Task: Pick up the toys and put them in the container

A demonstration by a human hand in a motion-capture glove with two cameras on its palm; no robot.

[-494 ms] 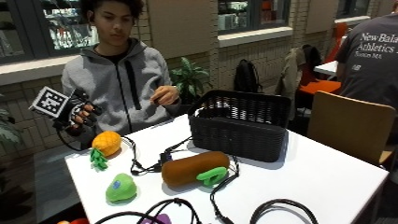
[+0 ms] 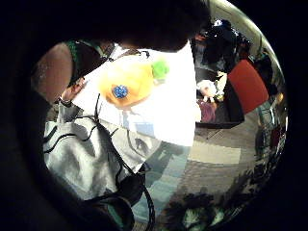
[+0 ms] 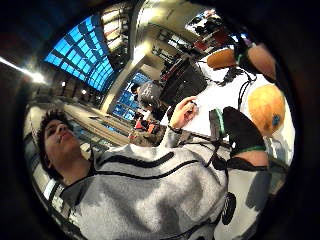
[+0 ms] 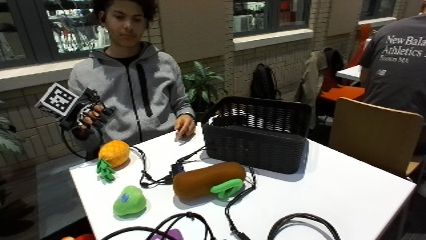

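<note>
One hand is up for the job: the right hand (image 4: 85,116), gloved, hangs in the air off the table's corner, fingers loosely curled and holding nothing. Directly below it, on the table (image 4: 346,185), sits the pineapple (image 4: 113,152), an orange toy with green leaves (image 4: 104,171); its long axis runs from the body near the table's edge out to the leaves, pointing away from the person. That is the relation to watch: the toy lies straight under the palm, so a plain drop looks like the next move. The little-finger palm view agrees, with the pineapple (image 2: 126,85) on the white tabletop just ahead of the palm.

The bare left hand (image 4: 185,127) rests on the table, fingers curled, holding nothing, between the pineapple and the basket (image 4: 256,134). It sits nearer the basket, while the gloved one is by far nearer the pineapple.

Farther from the pineapple, toward the near edge, lies a green toy (image 4: 129,201). Between pineapple and basket lies a long brown toy (image 4: 203,180) with a green end, lengthwise across the table, cables (image 4: 150,175) looping round it. The basket stands well beyond, open, black; I judge no toy is in yet, though its inside is hidden.
</note>
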